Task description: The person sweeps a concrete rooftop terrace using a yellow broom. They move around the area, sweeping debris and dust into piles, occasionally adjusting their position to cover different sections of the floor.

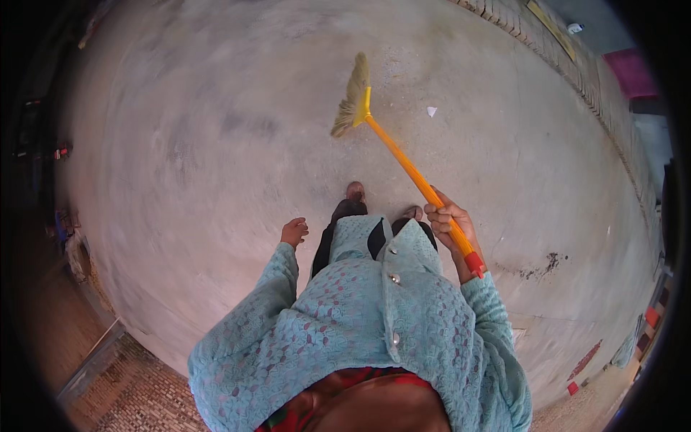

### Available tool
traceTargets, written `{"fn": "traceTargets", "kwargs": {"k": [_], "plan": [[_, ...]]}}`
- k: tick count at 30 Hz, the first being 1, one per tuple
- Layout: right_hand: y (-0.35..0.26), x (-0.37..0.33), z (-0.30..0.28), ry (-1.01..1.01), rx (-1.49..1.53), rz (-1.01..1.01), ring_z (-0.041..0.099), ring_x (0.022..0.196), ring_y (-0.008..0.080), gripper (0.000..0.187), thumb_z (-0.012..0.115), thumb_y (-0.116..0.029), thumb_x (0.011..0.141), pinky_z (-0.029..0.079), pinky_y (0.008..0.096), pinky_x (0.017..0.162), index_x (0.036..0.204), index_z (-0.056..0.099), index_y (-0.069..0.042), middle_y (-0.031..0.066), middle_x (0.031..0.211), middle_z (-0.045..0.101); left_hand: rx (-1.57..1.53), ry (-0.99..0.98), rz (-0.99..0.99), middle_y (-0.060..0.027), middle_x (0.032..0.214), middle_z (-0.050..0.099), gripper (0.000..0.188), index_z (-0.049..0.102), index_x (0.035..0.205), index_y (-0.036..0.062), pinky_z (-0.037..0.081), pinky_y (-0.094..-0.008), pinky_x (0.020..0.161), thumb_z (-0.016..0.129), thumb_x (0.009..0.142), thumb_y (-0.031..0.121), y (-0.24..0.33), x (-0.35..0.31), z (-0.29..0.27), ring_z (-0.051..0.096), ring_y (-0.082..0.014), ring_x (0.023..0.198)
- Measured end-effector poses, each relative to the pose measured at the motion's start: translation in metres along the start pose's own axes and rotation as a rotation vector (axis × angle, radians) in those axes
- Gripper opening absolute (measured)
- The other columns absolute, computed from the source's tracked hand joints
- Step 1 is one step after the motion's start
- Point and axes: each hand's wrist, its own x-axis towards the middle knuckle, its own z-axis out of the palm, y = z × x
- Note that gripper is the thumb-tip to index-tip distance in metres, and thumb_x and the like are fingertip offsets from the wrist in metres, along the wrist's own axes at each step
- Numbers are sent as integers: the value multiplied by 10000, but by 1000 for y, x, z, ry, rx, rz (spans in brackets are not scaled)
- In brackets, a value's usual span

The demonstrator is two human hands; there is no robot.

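Observation:
My right hand (452,219) is wrapped round the orange handle of a broom (403,160), near its red end cap. The handle slants forward and left to a yellow collar and a fan of pale, dry bristles on the floor. My left hand (294,232) hangs by my left side, apart from the broom, with its fingers curled in and nothing visible in them. A small white scrap (432,111) lies on the floor just right of the broom head.
Grey concrete floor (237,144) spreads around my feet. Dark crumbs of dirt (548,263) lie to my right. A brick-edged border (568,68) curves along the far right, with a magenta item (633,72) beyond it. Brick paving (137,389) shows at the lower left.

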Motion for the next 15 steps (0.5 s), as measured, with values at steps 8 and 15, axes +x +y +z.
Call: {"fn": "traceTargets", "kwargs": {"k": [8, 15], "plan": [[-103, 136, -43, 8, 89, 83, 388, 471, 69, 205, 414, 27, 726, 361, 147, 405, 922, 365, -11, 93, 731, 387, -106, 136, 45, -1, 752, 549, 295, 505, 1017, 103, 373, -254, 473, 491, 728, 160, 60, 9, 4, 539, -120, 631], [-163, 14, -123, 137, 419, -102, 407, 461, 79, 185, 413, 11, 692, 367, 157, 406, 841, 344, 97, 63, 658, 390, 26, 176, -178, -7, 750, 552, 234, 525, 963, 138, 392, -269, 473, 491, 751, 231, 25, -24, -7, 546, -125, 641]]}}
